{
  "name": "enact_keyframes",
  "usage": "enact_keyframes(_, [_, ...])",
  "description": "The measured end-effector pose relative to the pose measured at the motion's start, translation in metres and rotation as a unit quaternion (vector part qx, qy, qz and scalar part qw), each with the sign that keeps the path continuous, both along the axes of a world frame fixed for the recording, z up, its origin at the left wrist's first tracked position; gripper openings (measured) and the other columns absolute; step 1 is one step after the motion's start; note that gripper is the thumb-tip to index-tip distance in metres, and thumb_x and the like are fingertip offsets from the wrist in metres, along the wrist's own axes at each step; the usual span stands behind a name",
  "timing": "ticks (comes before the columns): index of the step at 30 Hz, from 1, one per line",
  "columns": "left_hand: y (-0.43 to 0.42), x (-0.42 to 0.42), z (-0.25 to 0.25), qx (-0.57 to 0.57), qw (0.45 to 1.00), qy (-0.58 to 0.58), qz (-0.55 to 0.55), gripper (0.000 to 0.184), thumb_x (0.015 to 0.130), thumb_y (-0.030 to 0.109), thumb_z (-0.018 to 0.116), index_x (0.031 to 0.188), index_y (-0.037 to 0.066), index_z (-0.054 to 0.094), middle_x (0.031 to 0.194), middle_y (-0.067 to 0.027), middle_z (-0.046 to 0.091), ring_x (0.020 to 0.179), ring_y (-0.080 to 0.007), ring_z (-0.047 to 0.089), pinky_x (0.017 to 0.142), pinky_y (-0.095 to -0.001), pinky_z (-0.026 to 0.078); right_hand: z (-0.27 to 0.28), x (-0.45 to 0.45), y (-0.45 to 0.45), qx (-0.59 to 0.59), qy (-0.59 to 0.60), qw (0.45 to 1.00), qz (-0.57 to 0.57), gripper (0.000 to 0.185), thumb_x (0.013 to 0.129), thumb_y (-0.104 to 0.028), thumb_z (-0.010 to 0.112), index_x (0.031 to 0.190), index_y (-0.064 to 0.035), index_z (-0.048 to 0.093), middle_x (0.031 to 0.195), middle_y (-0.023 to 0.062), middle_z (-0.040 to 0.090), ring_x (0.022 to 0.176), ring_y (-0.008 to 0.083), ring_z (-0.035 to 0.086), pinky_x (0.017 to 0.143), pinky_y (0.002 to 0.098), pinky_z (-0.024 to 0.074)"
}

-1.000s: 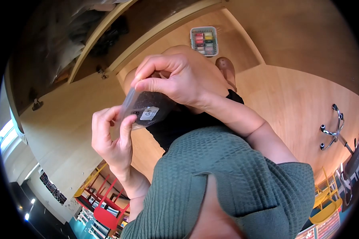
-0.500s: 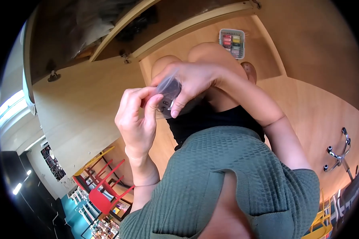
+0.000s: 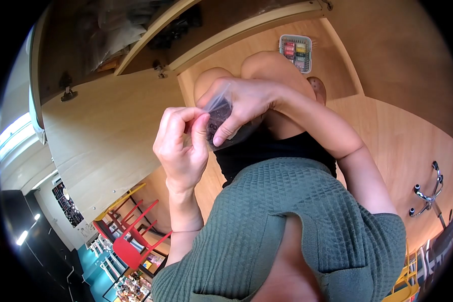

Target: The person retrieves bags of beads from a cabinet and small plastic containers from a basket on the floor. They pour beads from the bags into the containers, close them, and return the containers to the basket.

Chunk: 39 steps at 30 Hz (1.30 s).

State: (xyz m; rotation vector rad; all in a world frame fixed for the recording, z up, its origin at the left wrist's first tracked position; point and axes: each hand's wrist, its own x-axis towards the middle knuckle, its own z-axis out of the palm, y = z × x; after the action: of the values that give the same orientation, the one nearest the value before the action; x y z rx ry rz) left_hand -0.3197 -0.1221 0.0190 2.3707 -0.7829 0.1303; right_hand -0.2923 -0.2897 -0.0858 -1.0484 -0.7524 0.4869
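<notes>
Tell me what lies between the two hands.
In the head view, a clear plastic bag lies between them, gripped by both the left hand and the right hand.

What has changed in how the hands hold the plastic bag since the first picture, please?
The right hand let go of the clear plastic bag's upper edge and moved down to grip its body, thumb across the front. The left hand has closed to a pinch at its edge. Both hands remain on it; the white basket looks unchanged.

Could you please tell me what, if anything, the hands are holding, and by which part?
A clear plastic bag: the left hand pinches its edge; the right hand grips its body.
</notes>
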Motion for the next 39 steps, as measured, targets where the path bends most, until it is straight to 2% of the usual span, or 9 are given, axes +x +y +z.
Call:
enact_keyframes(8, [-0.002, -0.003, 0.000, 0.010, 1.000, -0.003, 0.001, 0.012, 0.082, -0.007, 0.073, 0.089, 0.000, 0.065, 0.080, -0.0081, 0.061, 0.066, -0.0155, 0.057, 0.061, -0.0256, 0.048, 0.007, -0.002, 0.003, -0.048, 0.028, 0.998, 0.031, 0.031, 0.075, -0.015, 0.086, 0.098, -0.0013, 0.070, 0.085, 0.0045, 0.071, 0.079, 0.0126, 0.063, 0.071, 0.0271, 0.0514])
enact_keyframes(14, [-0.004, -0.006, -0.002, 0.017, 1.000, -0.010, -0.001, 0.012, 0.083, -0.006, 0.073, 0.088, 0.000, 0.065, 0.080, -0.0078, 0.062, 0.068, -0.0166, 0.057, 0.062, -0.0264, 0.047, 0.002, -0.005, 0.008, -0.027, 0.028, 0.999, 0.005, 0.021, 0.077, -0.013, 0.082, 0.086, -0.0009, 0.068, 0.073, 0.0031, 0.066, 0.066, 0.0099, 0.057, 0.058, 0.0282, 0.0460])
enact_keyframes(20, [-0.006, -0.006, -0.004, 0.015, 1.000, -0.005, -0.012, 0.012, 0.083, -0.006, 0.073, 0.089, 0.000, 0.065, 0.080, -0.0083, 0.062, 0.068, -0.0177, 0.057, 0.062, -0.0268, 0.047, 0.003, -0.005, 0.008, -0.053, 0.024, 0.998, -0.019, 0.021, 0.078, -0.014, 0.080, 0.077, 0.0016, 0.066, 0.064, 0.0024, 0.061, 0.061, 0.0087, 0.050, 0.054, 0.0295, 0.0408])
enact_keyframes(24, [-0.008, -0.007, -0.003, 0.023, 1.000, 0.000, -0.017, 0.012, 0.083, -0.006, 0.072, 0.090, 0.000, 0.065, 0.082, -0.0087, 0.061, 0.069, -0.0176, 0.057, 0.064, -0.0275, 0.049, -0.001, -0.007, 0.009, 0.012, 0.040, 0.999, -0.027, 0.020, 0.076, -0.012, 0.079, 0.072, 0.0018, 0.064, 0.059, 0.0004, 0.055, 0.057, 0.0073, 0.045, 0.050, 0.0299, 0.0361])
enact_keyframes(28, [-0.015, -0.005, 0.001, 0.033, 0.999, 0.002, -0.024, 0.018, 0.080, -0.002, 0.075, 0.096, 0.001, 0.066, 0.086, -0.0080, 0.061, 0.071, -0.0168, 0.058, 0.065, -0.0281, 0.050, 0.000, -0.008, 0.008, -0.070, 0.068, 0.995, -0.032, 0.015, 0.073, -0.007, 0.074, 0.069, 0.0015, 0.062, 0.056, -0.0017, 0.049, 0.055, 0.0062, 0.041, 0.046, 0.0294, 0.0324])
enact_keyframes(32, [-0.018, -0.005, 0.001, 0.034, 0.999, 0.011, -0.023, 0.022, 0.079, 0.000, 0.079, 0.096, 0.001, 0.066, 0.084, -0.0069, 0.061, 0.069, -0.0157, 0.057, 0.064, -0.0268, 0.050, -0.004, -0.007, 0.008, -0.073, 0.050, 0.996, -0.021, 0.013, 0.074, -0.005, 0.074, 0.071, 0.0010, 0.063, 0.059, -0.0017, 0.051, 0.058, 0.0057, 0.043, 0.048, 0.0283, 0.0342])
enact_keyframes(39, [-0.016, -0.004, -0.008, 0.012, 1.000, 0.020, 0.000, 0.015, 0.081, -0.002, 0.078, 0.092, 0.001, 0.068, 0.081, -0.0073, 0.062, 0.067, -0.0154, 0.058, 0.062, -0.0264, 0.049, -0.002, -0.009, 0.010, -0.042, 0.074, 0.996, -0.007, 0.012, 0.076, -0.005, 0.076, 0.077, 0.0017, 0.066, 0.062, -0.0014, 0.056, 0.061, 0.0060, 0.049, 0.051, 0.0264, 0.0384])
